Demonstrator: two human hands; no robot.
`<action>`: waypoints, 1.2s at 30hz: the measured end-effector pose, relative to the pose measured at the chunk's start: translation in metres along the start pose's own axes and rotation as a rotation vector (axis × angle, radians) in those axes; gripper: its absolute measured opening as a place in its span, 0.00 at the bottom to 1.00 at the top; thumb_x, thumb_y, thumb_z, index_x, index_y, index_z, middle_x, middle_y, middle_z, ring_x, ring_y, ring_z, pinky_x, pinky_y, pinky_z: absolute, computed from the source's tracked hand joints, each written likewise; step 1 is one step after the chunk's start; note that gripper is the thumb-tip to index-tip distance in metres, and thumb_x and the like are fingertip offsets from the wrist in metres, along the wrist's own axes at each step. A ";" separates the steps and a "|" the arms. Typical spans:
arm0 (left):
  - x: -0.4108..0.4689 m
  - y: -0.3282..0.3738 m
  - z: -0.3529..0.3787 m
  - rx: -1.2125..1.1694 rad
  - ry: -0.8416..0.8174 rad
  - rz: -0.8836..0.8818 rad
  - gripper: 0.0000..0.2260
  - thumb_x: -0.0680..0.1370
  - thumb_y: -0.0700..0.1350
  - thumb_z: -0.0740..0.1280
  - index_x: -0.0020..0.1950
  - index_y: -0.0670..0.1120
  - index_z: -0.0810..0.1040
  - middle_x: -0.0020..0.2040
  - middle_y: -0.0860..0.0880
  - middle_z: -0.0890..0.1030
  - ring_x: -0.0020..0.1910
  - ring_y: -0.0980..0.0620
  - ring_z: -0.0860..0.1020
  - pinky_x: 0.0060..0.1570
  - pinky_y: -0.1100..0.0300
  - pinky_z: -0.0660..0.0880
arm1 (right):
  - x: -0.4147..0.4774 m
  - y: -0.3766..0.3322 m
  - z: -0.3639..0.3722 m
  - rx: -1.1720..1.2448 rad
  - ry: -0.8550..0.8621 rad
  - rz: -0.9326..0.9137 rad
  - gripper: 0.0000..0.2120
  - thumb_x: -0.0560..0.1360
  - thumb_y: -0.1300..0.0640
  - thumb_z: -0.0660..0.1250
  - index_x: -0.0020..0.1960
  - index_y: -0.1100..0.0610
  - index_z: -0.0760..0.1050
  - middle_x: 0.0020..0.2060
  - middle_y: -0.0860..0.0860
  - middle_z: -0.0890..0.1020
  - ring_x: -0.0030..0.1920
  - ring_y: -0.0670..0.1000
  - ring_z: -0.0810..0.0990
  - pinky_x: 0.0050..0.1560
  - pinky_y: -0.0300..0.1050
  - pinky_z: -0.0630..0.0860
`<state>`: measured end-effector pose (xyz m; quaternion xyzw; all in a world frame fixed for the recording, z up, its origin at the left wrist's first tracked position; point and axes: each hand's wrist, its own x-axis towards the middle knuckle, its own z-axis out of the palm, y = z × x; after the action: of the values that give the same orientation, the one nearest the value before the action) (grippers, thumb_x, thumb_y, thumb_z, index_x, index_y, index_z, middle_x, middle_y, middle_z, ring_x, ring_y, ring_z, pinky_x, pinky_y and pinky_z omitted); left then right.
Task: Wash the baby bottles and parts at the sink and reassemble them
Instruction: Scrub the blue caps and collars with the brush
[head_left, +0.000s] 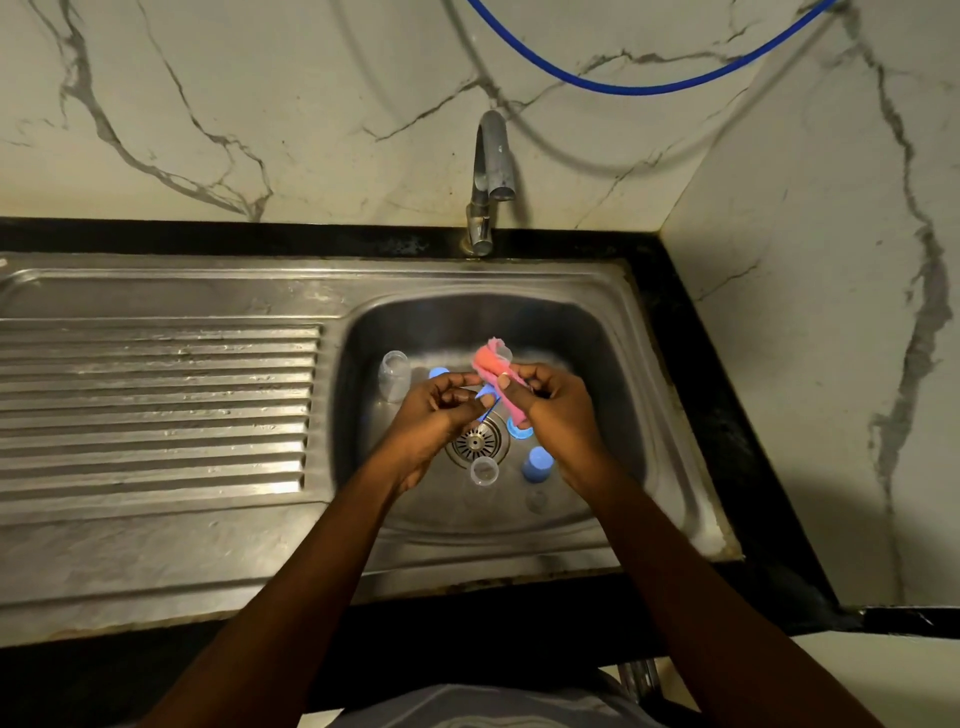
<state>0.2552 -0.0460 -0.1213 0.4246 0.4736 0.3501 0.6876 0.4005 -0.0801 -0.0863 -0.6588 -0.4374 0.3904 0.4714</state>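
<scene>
Forearms come in from the bottom edge and meet over the basin of the steel sink (613, 332). Nearest the person on the basin floor, a small clear cup (484, 471) stands mouth up, with a blue cap (537, 464) just to its right. The drain (476, 440) lies just beyond the cup. A blue ring (519, 429) lies at the drain's right edge, partly hidden beneath the right hand (553, 410).

That hand has thumb and fingers curled round a pink cloth (491, 366). The cloth's long axis runs away from the person, its far end leaning a little left and sticking out past the thumb. Something clear shows at that far end, too wrapped to identify.

The left hand (436, 410) pinches a thin blue part (488, 408) between thumb and fingertips. The part's stem slants from the cloth at upper right down and left toward the drain. The two hands are close together above the drain.

Farther back, a second blue ring (438, 373) lies beside a clear bottle (394, 375) at the left of the basin. The bottle's long axis runs near to far, with the open mouth at the far end. A ribbed draining board (156, 405) spreads to the left. Behind, the tap (491, 171) bends over the basin in front of the marble wall (260, 104), and a blue hose (649, 87) loops above it.
</scene>
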 end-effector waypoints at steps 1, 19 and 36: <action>0.001 -0.001 0.000 0.026 0.015 0.020 0.11 0.76 0.36 0.72 0.58 0.42 0.81 0.46 0.45 0.85 0.49 0.48 0.83 0.54 0.53 0.79 | -0.001 -0.003 -0.001 -0.013 -0.020 -0.031 0.01 0.74 0.54 0.72 0.44 0.49 0.82 0.34 0.41 0.83 0.35 0.37 0.80 0.38 0.33 0.76; -0.004 -0.005 -0.003 -0.060 -0.072 0.068 0.27 0.73 0.29 0.71 0.67 0.44 0.65 0.41 0.47 0.84 0.44 0.52 0.82 0.45 0.58 0.80 | 0.005 0.008 0.001 -0.585 -0.007 -0.344 0.08 0.74 0.60 0.69 0.52 0.57 0.83 0.45 0.52 0.83 0.47 0.50 0.80 0.52 0.46 0.76; -0.004 0.010 0.023 -0.250 -0.012 0.072 0.05 0.81 0.40 0.62 0.57 0.45 0.73 0.50 0.45 0.83 0.51 0.48 0.82 0.55 0.52 0.77 | 0.003 0.005 0.000 -0.047 0.013 -0.001 0.06 0.74 0.52 0.72 0.50 0.53 0.81 0.42 0.48 0.84 0.43 0.46 0.82 0.45 0.46 0.79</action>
<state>0.2747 -0.0510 -0.1065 0.3542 0.4069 0.4283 0.7250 0.4021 -0.0780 -0.0912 -0.6721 -0.4438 0.3753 0.4588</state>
